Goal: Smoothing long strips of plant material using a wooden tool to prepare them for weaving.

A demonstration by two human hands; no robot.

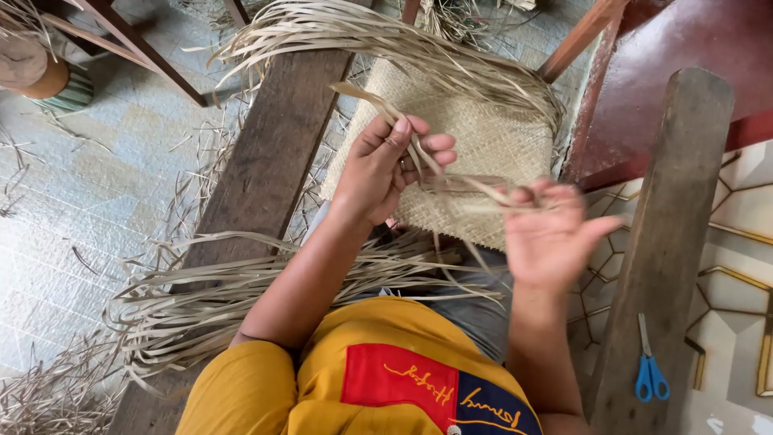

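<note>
- Head view: left hand (386, 165) pinches dry leaf strips (419, 157) over a woven mat (491, 133).
- Right hand (555, 234) is blurry, fingers spread, touching the strips.
- Blue scissors (651, 374) lie apart.

A pale straw colour and a fine checked plaiting are shown by the woven mat (491, 137). The same dull beige is seen in the loose strips (266, 278). The scissors (651, 377) are marked by bright blue handles. A mustard yellow shirt (354, 387) is patched with red and navy. The floor tiles (80, 209) are coloured faded blue-grey, while white tiles (745, 266) are lined with gold hexagons.
</note>
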